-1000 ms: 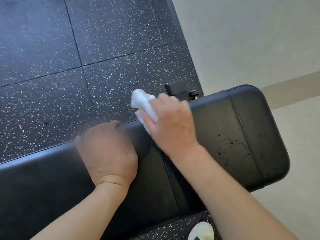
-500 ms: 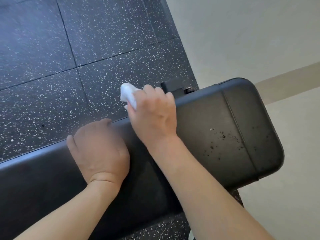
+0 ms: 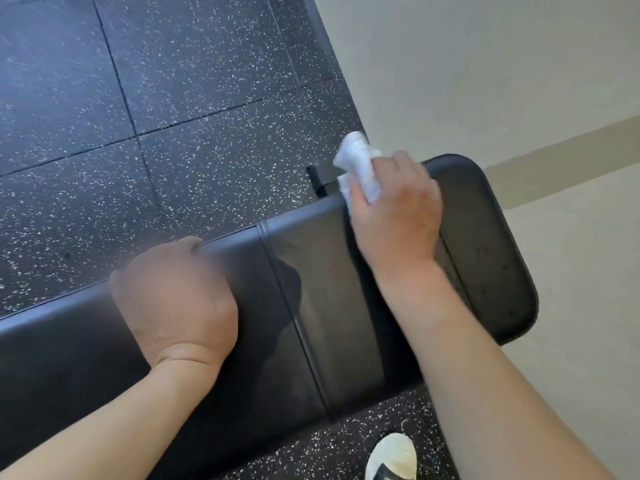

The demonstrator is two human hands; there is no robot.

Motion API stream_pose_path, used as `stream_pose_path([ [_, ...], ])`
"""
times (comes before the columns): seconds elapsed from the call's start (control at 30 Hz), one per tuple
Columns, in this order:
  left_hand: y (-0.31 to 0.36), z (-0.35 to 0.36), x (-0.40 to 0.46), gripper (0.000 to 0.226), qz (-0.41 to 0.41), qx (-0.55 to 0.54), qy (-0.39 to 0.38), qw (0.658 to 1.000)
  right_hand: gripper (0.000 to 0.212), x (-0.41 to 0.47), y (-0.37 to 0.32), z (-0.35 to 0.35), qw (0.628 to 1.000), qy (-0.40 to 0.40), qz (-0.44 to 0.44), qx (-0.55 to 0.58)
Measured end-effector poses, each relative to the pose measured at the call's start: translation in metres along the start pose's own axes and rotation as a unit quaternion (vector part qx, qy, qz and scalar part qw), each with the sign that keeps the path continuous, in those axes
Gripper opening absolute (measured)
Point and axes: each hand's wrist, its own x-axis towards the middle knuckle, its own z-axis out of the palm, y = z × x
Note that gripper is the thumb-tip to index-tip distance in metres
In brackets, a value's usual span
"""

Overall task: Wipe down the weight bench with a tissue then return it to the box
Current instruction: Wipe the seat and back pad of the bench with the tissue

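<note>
Your right hand (image 3: 394, 216) clamps the soft, tear-prone tissue (image 3: 356, 164) bunched at the weight bench's (image 3: 332, 271) far edge; left hand (image 3: 176, 292) grips that edge too.

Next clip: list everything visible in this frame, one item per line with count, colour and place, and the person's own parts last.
weight bench: one, black padded, running diagonally across the frame
bench frame foot: one, black, on the floor beyond the bench's far edge
tissue: one, white, crumpled, at the bench's far edge
rubber floor tiles: black with white speckles, left and bottom
wall: cream, with a tan band, right
shoe: one, white, bottom edge
left hand: rests on the bench, fingers over its far edge
right hand: grips the tissue
</note>
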Motion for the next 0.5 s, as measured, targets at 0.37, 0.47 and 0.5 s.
stream_pose_path([
  [0.37,0.000,0.001,0.000,0.047,-0.001,0.002,-0.005,1.000,0.020,-0.056,-0.089,0.021,0.981,-0.011,-0.145,0.131],
  [0.47,-0.001,0.001,-0.001,0.045,0.002,0.001,0.003,1.000,0.028,-0.061,-0.016,0.002,0.989,0.029,-0.115,0.088],
  [0.5,-0.001,0.000,-0.001,0.045,0.002,0.001,0.005,1.000,0.031,-0.063,0.013,-0.005,0.992,0.041,-0.091,0.075],
])
